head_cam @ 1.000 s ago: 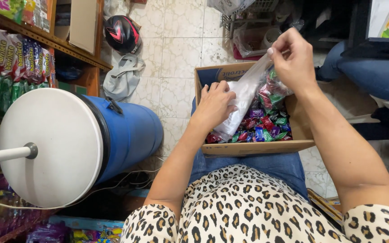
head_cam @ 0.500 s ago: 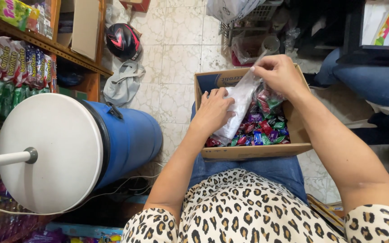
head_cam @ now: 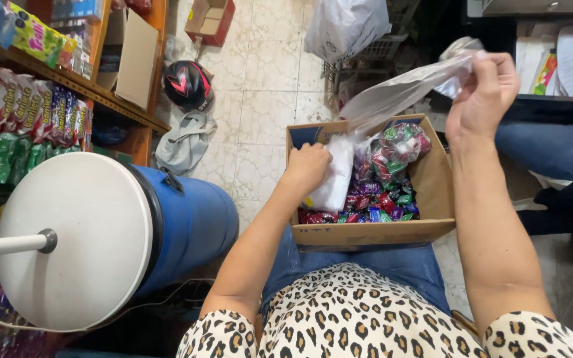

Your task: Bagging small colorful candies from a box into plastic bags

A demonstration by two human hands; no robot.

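Observation:
A cardboard box [head_cam: 432,229] rests on my lap, filled with many small sweets in bright wrappers [head_cam: 386,205]. My right hand [head_cam: 482,96] is raised above the box and pinches the top of a long clear plastic bag [head_cam: 399,96]. A knotted clear bag of sweets [head_cam: 402,142] lies in the box's far right part. My left hand [head_cam: 310,166] reaches into the box and holds the lower end of the plastic [head_cam: 333,182] against the sweets.
A blue barrel with a white lid [head_cam: 74,242] stands at my left, a white rod on its lid. Shelves of packaged snacks [head_cam: 28,113] line the left wall. A helmet [head_cam: 187,83], grey cloth, small carton and a white sack [head_cam: 346,26] lie on the tiled floor.
My right hand has risen up and to the right, stretching the clear bag out of the box. My left hand has stayed low inside the box.

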